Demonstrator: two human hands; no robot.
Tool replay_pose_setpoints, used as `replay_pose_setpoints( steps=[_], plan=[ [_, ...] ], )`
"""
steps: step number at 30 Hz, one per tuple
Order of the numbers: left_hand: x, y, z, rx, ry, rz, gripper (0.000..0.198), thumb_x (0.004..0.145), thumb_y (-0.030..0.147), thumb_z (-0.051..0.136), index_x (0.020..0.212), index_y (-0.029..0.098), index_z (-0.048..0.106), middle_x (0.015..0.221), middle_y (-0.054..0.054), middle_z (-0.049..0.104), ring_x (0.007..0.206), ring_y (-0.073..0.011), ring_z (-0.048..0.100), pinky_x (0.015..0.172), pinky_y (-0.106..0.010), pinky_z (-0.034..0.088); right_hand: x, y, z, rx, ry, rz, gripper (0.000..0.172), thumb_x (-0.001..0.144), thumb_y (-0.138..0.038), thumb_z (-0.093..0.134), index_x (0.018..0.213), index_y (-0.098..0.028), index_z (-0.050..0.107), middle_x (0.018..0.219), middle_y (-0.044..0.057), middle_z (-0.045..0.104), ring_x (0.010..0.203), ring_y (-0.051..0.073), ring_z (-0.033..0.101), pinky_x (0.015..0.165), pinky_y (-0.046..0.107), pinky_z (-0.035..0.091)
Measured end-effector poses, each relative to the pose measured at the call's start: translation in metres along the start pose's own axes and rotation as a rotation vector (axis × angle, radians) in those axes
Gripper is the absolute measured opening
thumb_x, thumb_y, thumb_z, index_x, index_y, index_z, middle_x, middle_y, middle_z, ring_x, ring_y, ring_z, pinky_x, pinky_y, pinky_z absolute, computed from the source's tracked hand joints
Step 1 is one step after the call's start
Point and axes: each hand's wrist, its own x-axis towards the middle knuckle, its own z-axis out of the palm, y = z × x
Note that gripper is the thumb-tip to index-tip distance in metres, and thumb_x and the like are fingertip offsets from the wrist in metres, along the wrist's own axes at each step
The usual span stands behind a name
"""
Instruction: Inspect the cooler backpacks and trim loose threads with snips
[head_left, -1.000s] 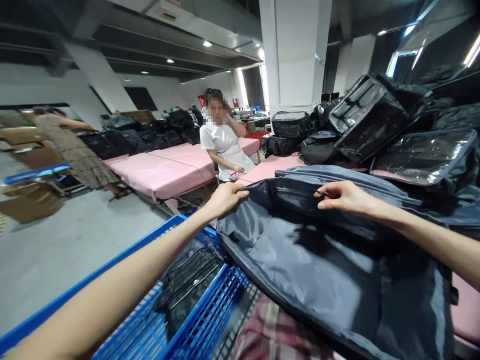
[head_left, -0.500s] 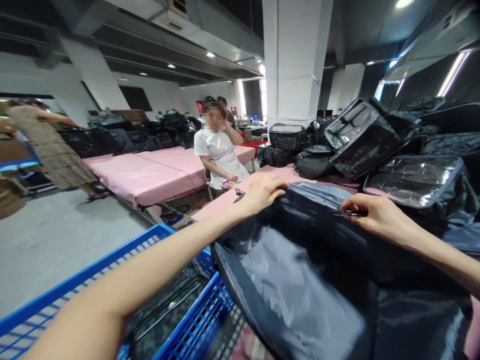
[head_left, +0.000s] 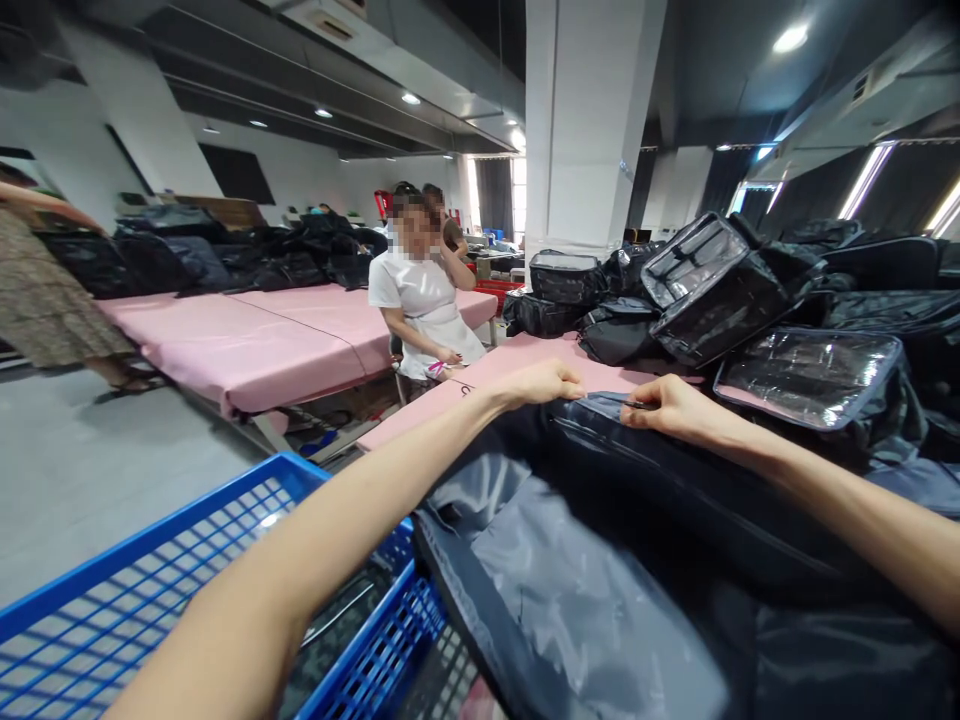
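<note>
A large dark bag (head_left: pixel 600 590) lies open in front of me, its grey-blue lining showing. My left hand (head_left: pixel 551 383) pinches the bag's far edge between thumb and fingers. Close by on the same edge, my right hand (head_left: pixel 664 408) is closed around a small dark tool, whose thin tip points left along the seam. Most of that tool is hidden by the fingers.
Blue plastic baskets (head_left: pixel 360 650) stand at the lower left, with dark bags in them. Black bags with clear tops (head_left: pixel 814 375) pile up at right on the pink table (head_left: pixel 517 360). Across it sits a person in white (head_left: pixel 424 300); another stands far left.
My right hand has moved left along the bag's edge, closer to my left hand. The view has turned slightly right, and more of the blue basket shows.
</note>
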Motion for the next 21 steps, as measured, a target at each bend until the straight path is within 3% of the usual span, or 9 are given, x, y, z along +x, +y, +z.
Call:
replay_pose_setpoints(
  steps=[4,7,10,14,17,19,21],
  plan=[
    [0.001,-0.003,0.002,-0.026,0.008,-0.057,0.021,0.071,0.027,0.049,0.054,0.015,0.045,0.053,0.005,0.034,0.051,-0.0077,0.028,0.052,-0.022,0.022,0.012,-0.003,0.006,-0.110,0.034,0.009,0.035,0.071,-0.045,0.054,0.069,-0.012,0.062,0.051,-0.006,0.041,0.046,0.006,0.030,0.044,0.022,0.020],
    [0.004,-0.014,0.004,-0.070,-0.004,-0.072,0.024,0.072,0.033,0.051,0.057,0.015,0.048,0.055,0.005,0.037,0.053,-0.0082,0.031,0.053,-0.022,0.024,0.010,-0.005,0.001,-0.121,-0.021,-0.011,0.033,0.071,-0.044,0.053,0.067,-0.012,0.061,0.050,-0.006,0.037,0.046,0.006,0.027,0.043,0.022,0.018],
    [0.008,-0.027,0.004,-0.085,-0.004,-0.058,0.028,0.073,0.038,0.052,0.058,0.015,0.047,0.056,0.005,0.037,0.053,-0.0083,0.032,0.054,-0.022,0.025,-0.015,0.000,-0.015,-0.101,-0.094,0.005,0.032,0.070,-0.043,0.056,0.067,-0.012,0.061,0.052,-0.006,0.040,0.048,0.006,0.031,0.045,0.021,0.021],
    [0.012,-0.029,0.003,0.013,0.017,-0.024,0.031,0.078,0.037,0.050,0.057,0.015,0.048,0.053,0.005,0.039,0.051,-0.0086,0.035,0.052,-0.022,0.027,-0.072,0.016,-0.028,-0.095,-0.055,0.100,0.030,0.070,-0.042,0.056,0.072,-0.012,0.063,0.062,-0.001,0.055,0.056,0.011,0.047,0.052,0.021,0.034],
    [0.009,-0.012,0.016,0.191,0.145,0.179,0.023,0.081,0.030,0.050,0.066,0.014,0.057,0.060,0.002,0.051,0.058,-0.0111,0.045,0.057,-0.023,0.034,-0.109,0.023,-0.018,-0.195,0.144,0.040,0.021,0.074,-0.031,0.052,0.082,-0.014,0.063,0.074,0.003,0.061,0.068,0.014,0.055,0.062,0.023,0.041],
    [0.001,0.001,0.031,0.359,0.260,0.432,0.015,0.083,0.023,0.050,0.077,0.015,0.062,0.072,-0.002,0.060,0.069,-0.0128,0.052,0.064,-0.024,0.039,-0.125,0.021,-0.005,-0.376,0.282,-0.105,0.022,0.077,-0.020,0.048,0.095,-0.016,0.061,0.080,0.004,0.061,0.070,0.013,0.056,0.063,0.023,0.041],
    [-0.009,0.009,0.046,0.557,0.374,0.691,0.016,0.085,0.017,0.047,0.084,0.017,0.063,0.079,-0.003,0.064,0.074,-0.0129,0.054,0.067,-0.024,0.041,-0.135,0.016,0.007,-0.611,0.307,-0.278,0.030,0.080,-0.012,0.042,0.105,-0.017,0.057,0.084,0.004,0.059,0.065,0.012,0.054,0.057,0.022,0.039]
  ],
)
